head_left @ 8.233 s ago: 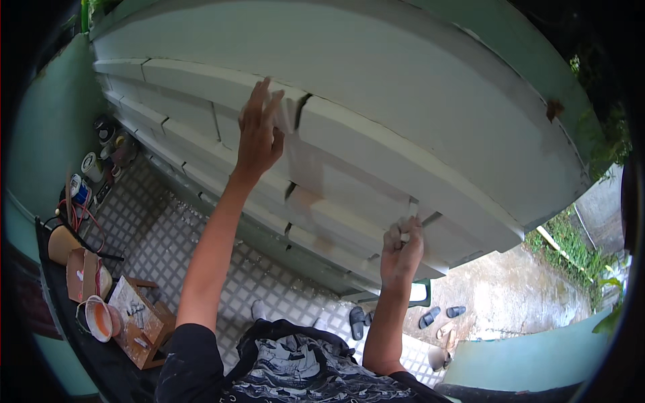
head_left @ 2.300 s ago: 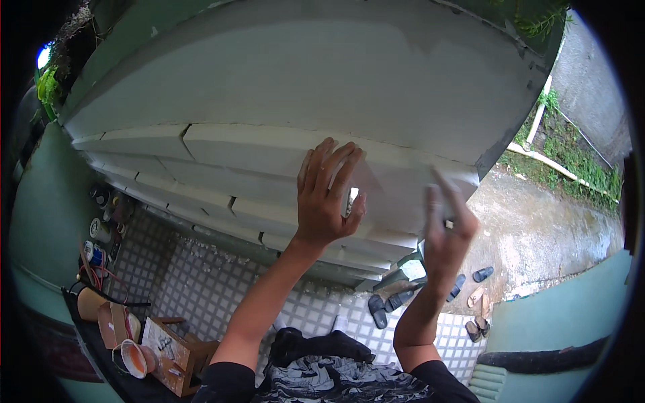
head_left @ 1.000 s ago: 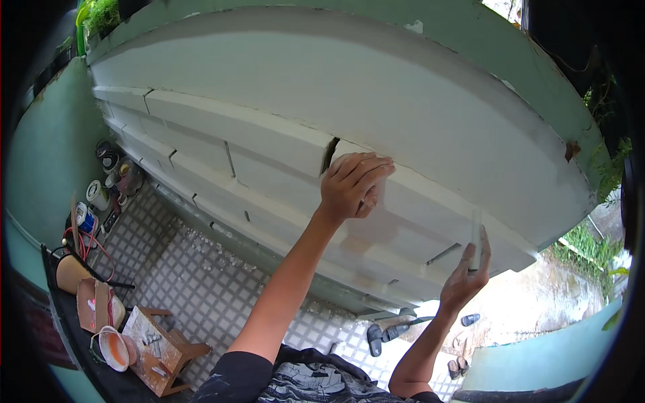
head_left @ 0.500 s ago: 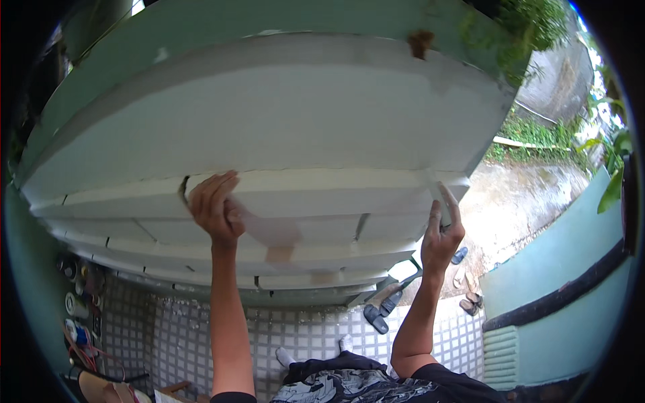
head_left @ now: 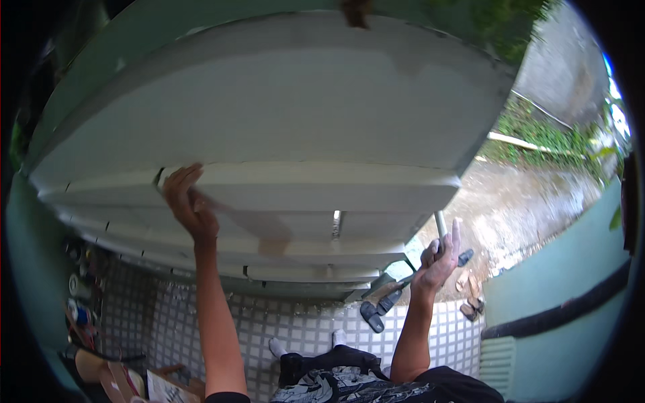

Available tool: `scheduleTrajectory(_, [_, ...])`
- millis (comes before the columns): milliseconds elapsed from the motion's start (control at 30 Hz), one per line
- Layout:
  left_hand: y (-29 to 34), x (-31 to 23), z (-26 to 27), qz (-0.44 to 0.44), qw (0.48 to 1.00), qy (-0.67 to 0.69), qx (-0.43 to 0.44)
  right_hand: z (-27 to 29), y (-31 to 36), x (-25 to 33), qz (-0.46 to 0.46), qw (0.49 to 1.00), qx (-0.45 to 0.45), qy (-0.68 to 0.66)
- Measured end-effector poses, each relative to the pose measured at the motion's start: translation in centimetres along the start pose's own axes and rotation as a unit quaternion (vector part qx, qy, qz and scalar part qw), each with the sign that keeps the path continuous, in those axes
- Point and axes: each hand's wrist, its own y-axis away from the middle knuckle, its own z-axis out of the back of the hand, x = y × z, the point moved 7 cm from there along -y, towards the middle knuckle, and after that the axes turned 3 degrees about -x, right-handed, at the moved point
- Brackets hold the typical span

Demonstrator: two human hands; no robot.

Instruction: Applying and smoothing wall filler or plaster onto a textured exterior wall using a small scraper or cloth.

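A large pale wall with stepped horizontal ledges (head_left: 322,174) fills the view before me, its joints marked by short dark gaps. My left hand (head_left: 191,201) is at the upper ledge, near its left gap. Its fingers are stretched out and it holds nothing visible; whether it presses on the ledge, I cannot tell. Just beyond the wall's right corner, my right hand (head_left: 435,265) is closed round a thin pale tool (head_left: 440,223), one finger pointing up along it. White dust or paste coats those fingers. The tool's kind does not show clearly.
Dark slippers (head_left: 373,317) lie on the tiled floor (head_left: 295,316) below the wall, with more footwear (head_left: 472,307) by the doorway. At lower left are cans (head_left: 79,287) and a chair-like item (head_left: 114,376). A black pipe (head_left: 557,302) runs along the green wall at right.
My right hand has come down and away from the ledge's right end with the tool. The left hand appears slightly further left along the ledge, and the view has shifted a little.
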Motion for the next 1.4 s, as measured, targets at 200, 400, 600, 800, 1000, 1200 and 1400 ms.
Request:
scheduleTrajectory(200, [-0.3, 0.4, 0.2, 0.019, 1.000, -0.007, -0.012, -4.0, 4.8, -2.7, -0.143, 0.979, 0.144, -0.015])
scheduleTrajectory(400, [-0.3, 0.3, 0.9, 0.032, 0.999, 0.002, 0.000, -7.1, 7.4, -5.3, -0.215, 0.966, 0.144, -0.032])
scheduleTrajectory(600, [0.0, 0.7, 0.6, 0.067, 0.996, 0.004, 0.050, -7.6, 8.4, -4.3, -0.125, 0.989, 0.081, 0.008])
scheduleTrajectory(800, [1.3, 0.0, 2.3, 0.088, 0.992, -0.027, 0.091, -9.0, 12.4, -4.8, -0.131, 0.988, 0.065, 0.050])
scheduleTrajectory(1000, [18.5, 2.6, 10.6, 0.327, 0.908, 0.111, 0.237, -11.8, 18.6, -5.4, -0.078, 0.973, 0.195, 0.093])
scheduleTrajectory(1200, [36.8, 5.6, 30.8, 0.617, 0.735, 0.068, 0.273, -17.3, 26.2, -7.3, 0.003, 0.897, 0.390, 0.207])
scheduleTrajectory(1400, [37.5, 9.4, 44.7, 0.637, 0.748, -0.033, 0.183, -22.6, 32.3, -7.8, 0.042, 0.867, 0.424, 0.259])
